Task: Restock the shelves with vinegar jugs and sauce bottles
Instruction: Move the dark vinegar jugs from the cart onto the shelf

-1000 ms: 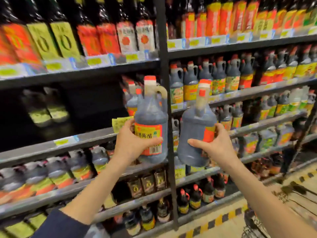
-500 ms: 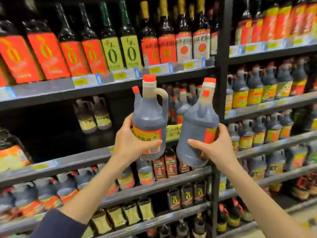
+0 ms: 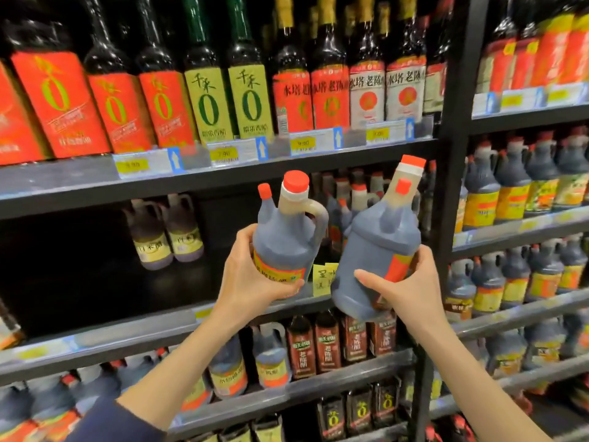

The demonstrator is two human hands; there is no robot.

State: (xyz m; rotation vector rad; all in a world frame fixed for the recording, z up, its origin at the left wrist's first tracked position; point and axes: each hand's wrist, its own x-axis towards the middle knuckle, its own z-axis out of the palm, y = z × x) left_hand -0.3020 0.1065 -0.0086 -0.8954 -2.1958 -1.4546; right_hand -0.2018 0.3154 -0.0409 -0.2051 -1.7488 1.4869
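Note:
My left hand (image 3: pixel 251 282) grips the base of a dark vinegar jug (image 3: pixel 287 231) with a red cap, a side handle and a red label; it stands upright. My right hand (image 3: pixel 404 288) holds a second dark vinegar jug (image 3: pixel 379 247), tilted to the right, red cap uppermost. Both jugs hang in the air in front of a mostly bare dark shelf (image 3: pixel 137 327). Two small jugs with yellow labels (image 3: pixel 165 234) stand far back on that shelf, and more red-capped jugs (image 3: pixel 357 193) stand behind the held ones.
Tall bottles with red, green and white labels (image 3: pixel 210 100) fill the shelf above. A black upright post (image 3: pixel 452 186) divides the bays; the right bay (image 3: pixel 526 193) is packed with jugs. Brown-labelled bottles (image 3: pixel 328 342) and more jugs sit on lower shelves. A yellow handwritten tag (image 3: pixel 322 279) hangs at the shelf edge.
The view has swung left and upward along the shelving, so the post now stands further right. Both jugs stay held; they have risen closer to the bare shelf and the right one tilts more.

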